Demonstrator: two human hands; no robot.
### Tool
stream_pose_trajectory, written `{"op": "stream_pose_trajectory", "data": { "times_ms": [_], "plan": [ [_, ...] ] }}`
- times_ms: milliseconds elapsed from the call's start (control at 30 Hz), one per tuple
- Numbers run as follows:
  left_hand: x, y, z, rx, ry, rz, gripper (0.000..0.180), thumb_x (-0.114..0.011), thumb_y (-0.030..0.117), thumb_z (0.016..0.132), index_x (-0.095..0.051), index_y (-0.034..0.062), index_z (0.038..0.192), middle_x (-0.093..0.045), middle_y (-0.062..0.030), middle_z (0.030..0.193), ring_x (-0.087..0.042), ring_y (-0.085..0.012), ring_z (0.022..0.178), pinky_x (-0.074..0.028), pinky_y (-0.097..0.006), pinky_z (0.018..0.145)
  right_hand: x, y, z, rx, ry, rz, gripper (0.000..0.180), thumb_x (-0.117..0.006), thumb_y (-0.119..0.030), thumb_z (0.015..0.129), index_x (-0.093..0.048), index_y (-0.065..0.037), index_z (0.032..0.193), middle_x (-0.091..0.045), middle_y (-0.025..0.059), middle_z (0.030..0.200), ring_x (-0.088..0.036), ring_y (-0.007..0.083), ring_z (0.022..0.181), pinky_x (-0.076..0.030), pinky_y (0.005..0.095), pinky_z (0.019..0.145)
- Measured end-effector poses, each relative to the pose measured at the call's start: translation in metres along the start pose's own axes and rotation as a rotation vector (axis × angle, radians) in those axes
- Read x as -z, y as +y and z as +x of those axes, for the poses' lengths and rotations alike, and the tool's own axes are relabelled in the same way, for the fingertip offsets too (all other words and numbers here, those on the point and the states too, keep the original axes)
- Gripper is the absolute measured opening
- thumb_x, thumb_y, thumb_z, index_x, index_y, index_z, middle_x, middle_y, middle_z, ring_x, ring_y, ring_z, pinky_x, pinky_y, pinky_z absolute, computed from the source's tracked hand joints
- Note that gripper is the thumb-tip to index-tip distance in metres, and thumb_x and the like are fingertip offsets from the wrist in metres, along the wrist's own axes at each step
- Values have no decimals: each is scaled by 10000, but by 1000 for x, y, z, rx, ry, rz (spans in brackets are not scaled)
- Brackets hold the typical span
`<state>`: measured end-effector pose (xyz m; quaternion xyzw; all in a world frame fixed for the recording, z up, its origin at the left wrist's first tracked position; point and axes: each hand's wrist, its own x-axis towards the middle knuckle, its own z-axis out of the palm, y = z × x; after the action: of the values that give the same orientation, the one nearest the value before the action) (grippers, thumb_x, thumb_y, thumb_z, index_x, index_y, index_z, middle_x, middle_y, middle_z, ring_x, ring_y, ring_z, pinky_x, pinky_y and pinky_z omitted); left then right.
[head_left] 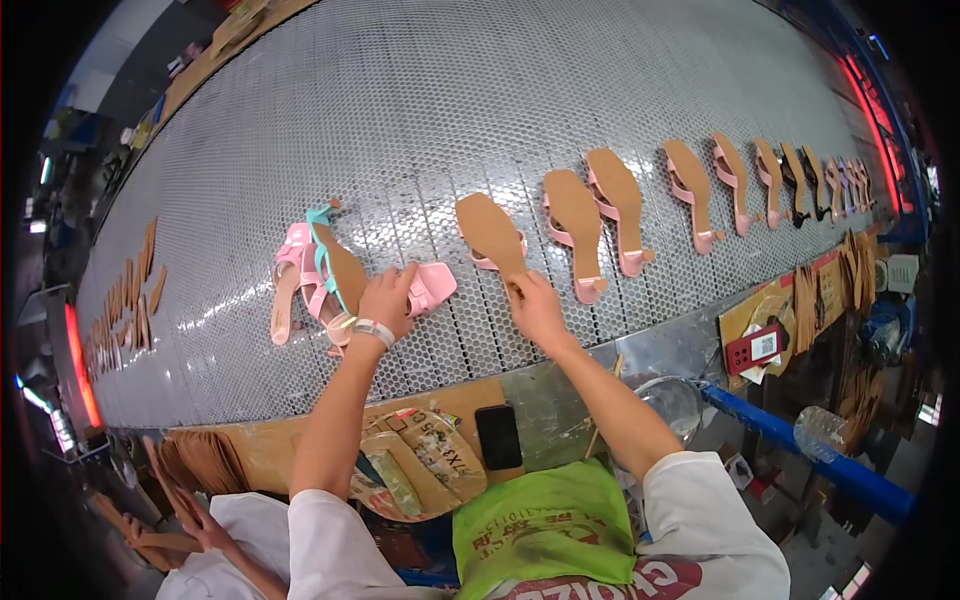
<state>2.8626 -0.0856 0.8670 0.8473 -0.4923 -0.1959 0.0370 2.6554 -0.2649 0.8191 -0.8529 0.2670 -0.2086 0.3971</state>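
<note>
My right hand (537,308) pinches the heel end of a pink sandal (488,222), which lies with its tan sole facing up on the perforated metal conveyor. My left hand (388,300) is closed around another pink sandal (432,287), whose square toe and strap stick out to the right of the fingers; its rear part is hidden under the hand. Just left of that hand sits a turquoise-strapped sandal (320,255) with a tan sole piece. Beside it lies an upright pink sandal (290,265), touching the group.
A row of sole-up pink sandals (572,210) runs right along the conveyor (400,120), with black ones beyond. Tan soles (125,300) lie far left. A black phone (498,437) and a red phone (753,349) rest along the near edge. Lower left, a co-worker's hand (205,528) holds tan pieces.
</note>
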Motion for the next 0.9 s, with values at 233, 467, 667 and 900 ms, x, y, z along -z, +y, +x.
{"op": "stream_pose_trajectory", "data": {
  "times_ms": [233, 467, 667, 900],
  "plan": [
    [30, -32, -15, 88, -136, -699, 585, -637, 30, 657, -509, 58, 1227, -627, -152, 1055, -618, -290, 957, -506, -345, 815, 13, -38, -21, 38, -17, -15, 320, -676, -126, 757, -579, -17, 1041, -589, 139, 1079, -549, 316, 998, -461, 422, 798],
    [-11, -27, 9, 455, 181, -1670, 395, -607, 305, 852, -577, 12, 1116, -660, -113, 1010, -650, -240, 880, -516, -324, 772, -68, -101, -42, -377, -280, 727, 723, -755, -188, 766, -359, -29, 1351, -585, 153, 1109, -569, 198, 971, -492, 341, 793],
    [5, -19, -3, 422, 227, -487, 484, -688, 364, 760, -595, -5, 1059, -657, -227, 871, -644, -374, 804, -506, -430, 726, -96, -77, -40, -367, -169, 419, 453, -732, -67, 712, -556, -12, 1126, -629, 127, 929, -630, 188, 705, -518, 311, 659],
    [22, -43, -9, 352, 659, -194, 537, -748, 264, 675, -532, 2, 1091, -594, -182, 1056, -547, -377, 1038, -435, -465, 878, -73, -96, -29, -72, 0, 134, 277, -680, -20, 703, -587, -10, 964, -605, 152, 900, -609, 336, 814, -500, 389, 701]
  ]
}}
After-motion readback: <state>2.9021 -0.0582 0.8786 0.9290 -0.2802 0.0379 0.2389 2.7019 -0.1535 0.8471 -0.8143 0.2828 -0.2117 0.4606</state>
